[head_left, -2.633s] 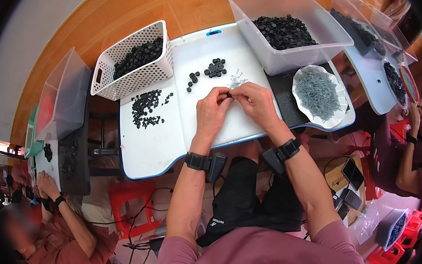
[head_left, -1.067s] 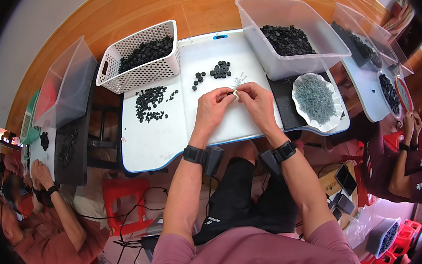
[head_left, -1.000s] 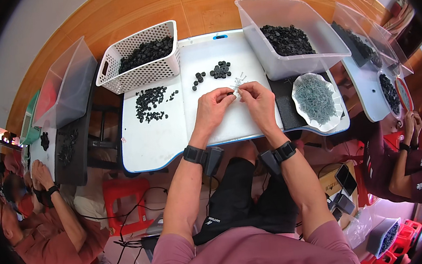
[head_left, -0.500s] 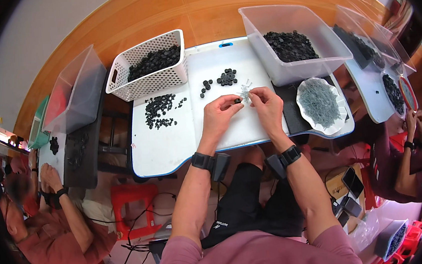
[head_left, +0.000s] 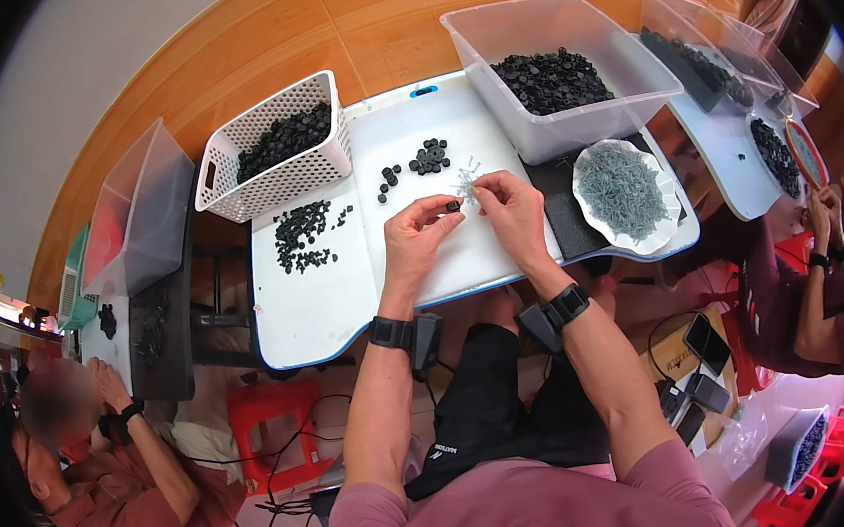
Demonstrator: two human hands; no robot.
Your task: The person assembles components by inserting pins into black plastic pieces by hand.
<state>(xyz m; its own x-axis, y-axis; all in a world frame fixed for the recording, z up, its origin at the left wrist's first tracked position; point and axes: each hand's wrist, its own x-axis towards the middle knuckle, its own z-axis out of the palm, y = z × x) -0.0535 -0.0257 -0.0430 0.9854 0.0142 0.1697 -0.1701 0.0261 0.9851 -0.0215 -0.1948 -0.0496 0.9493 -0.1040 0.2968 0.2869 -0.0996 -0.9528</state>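
My left hand (head_left: 414, 242) pinches a small black round piece (head_left: 453, 207) between thumb and fingertips over the white table. Close beside it, my right hand (head_left: 516, 213) has thumb and forefinger pressed together at a little heap of thin metal screws (head_left: 468, 171). Whatever sits in that right pinch is too small to make out. Beyond my hands lie a cluster of black round pieces (head_left: 430, 156) and several more (head_left: 390, 180) to its left. Smaller black parts (head_left: 303, 236) are spread on the table's left side.
A white perforated basket (head_left: 323, 167) and a clear plastic bin (head_left: 586, 134), both holding black parts, stand at the back. At right, a scalloped white dish (head_left: 668, 234) full of screws rests partly over a black mat (head_left: 563, 211). Co-workers sit on both sides.
The whole view has shifted, moving the table contents left in the picture. Both hands keep nearly the same place over the table, the left still pinching the black piece.
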